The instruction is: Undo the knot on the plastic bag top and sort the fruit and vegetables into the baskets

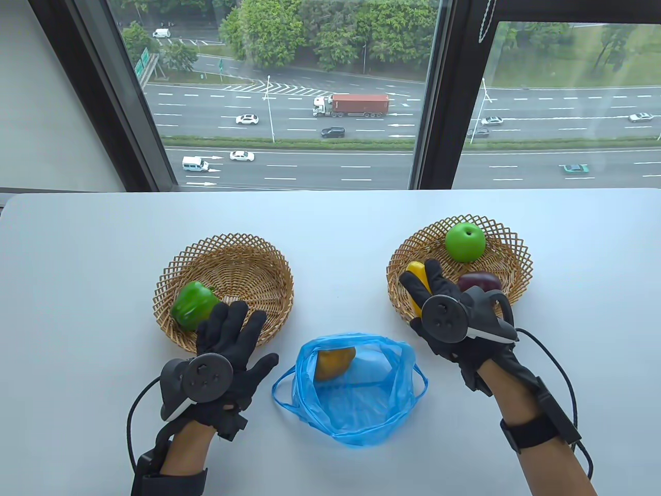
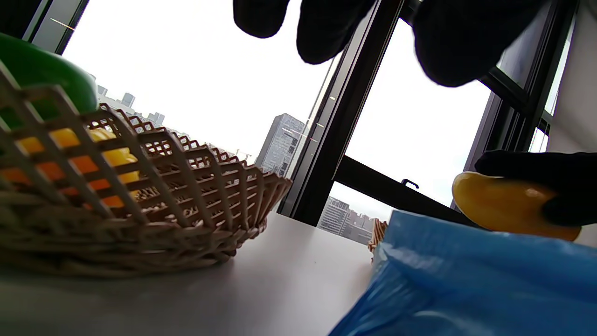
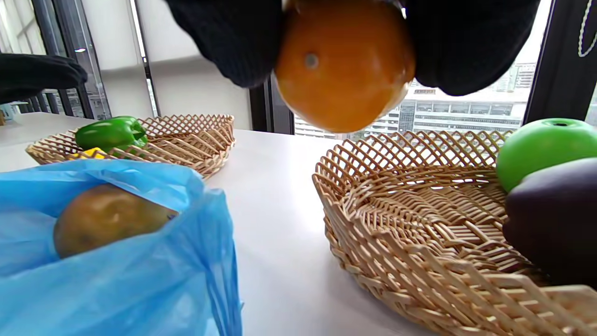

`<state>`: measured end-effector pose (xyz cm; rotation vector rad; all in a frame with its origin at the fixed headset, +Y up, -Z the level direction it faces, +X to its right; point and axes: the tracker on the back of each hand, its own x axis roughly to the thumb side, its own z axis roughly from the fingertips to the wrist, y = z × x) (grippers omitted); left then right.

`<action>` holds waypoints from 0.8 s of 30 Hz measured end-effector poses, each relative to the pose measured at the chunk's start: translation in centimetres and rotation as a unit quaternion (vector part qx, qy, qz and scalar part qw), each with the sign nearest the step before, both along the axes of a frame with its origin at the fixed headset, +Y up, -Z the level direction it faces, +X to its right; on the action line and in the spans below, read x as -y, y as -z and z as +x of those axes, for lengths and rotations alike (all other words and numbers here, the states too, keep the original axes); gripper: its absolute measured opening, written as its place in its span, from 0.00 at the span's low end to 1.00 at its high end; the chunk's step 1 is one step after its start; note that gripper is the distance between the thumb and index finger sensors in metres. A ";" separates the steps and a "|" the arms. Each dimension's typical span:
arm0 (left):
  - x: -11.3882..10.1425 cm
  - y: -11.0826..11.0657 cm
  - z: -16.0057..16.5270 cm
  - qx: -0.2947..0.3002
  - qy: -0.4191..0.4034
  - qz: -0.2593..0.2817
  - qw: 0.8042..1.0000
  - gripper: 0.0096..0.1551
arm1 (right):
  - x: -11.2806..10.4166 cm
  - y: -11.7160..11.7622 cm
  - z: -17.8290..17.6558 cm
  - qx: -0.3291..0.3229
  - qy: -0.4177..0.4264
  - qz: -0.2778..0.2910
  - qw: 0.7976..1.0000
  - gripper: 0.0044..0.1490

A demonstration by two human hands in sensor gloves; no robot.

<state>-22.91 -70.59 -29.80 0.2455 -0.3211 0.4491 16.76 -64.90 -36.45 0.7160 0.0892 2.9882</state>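
The blue plastic bag (image 1: pixel 356 403) lies open at the table's front centre, with a yellow-brown fruit (image 1: pixel 334 362) inside near its rim. My right hand (image 1: pixel 419 295) grips a yellow-orange fruit (image 1: pixel 415 269) just above the right basket's (image 1: pixel 408 310) front left rim. The fruit (image 3: pixel 343 65) sits between my fingers (image 3: pixel 466 42), over the weave. A green apple (image 1: pixel 465 242) and a dark purple fruit (image 1: pixel 479 282) lie in that basket. My left hand (image 1: pixel 232 323) is open, its fingers straight over the front edge of the left basket (image 1: pixel 232 258), beside a green pepper (image 1: pixel 194 305).
Through the left basket's (image 2: pixel 186 196) weave I see something yellow (image 2: pixel 70 154) lying under the green pepper (image 2: pixel 42 74). The table's far edge meets a large window. White tabletop (image 1: pixel 341 248) shows between the two baskets.
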 end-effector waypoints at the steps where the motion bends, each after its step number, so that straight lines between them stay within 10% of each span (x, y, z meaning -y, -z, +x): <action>1: 0.0 0.0 0.0 0.000 -0.001 0.000 1.000 0.48 | 0.5 0.4 0.4 0.008 0.003 -0.001 1.000 0.51; 24: -0.1 -0.1 -0.1 0.000 0.000 0.001 1.000 0.48 | 5.3 3.8 5.3 0.102 -0.066 0.014 0.992 0.47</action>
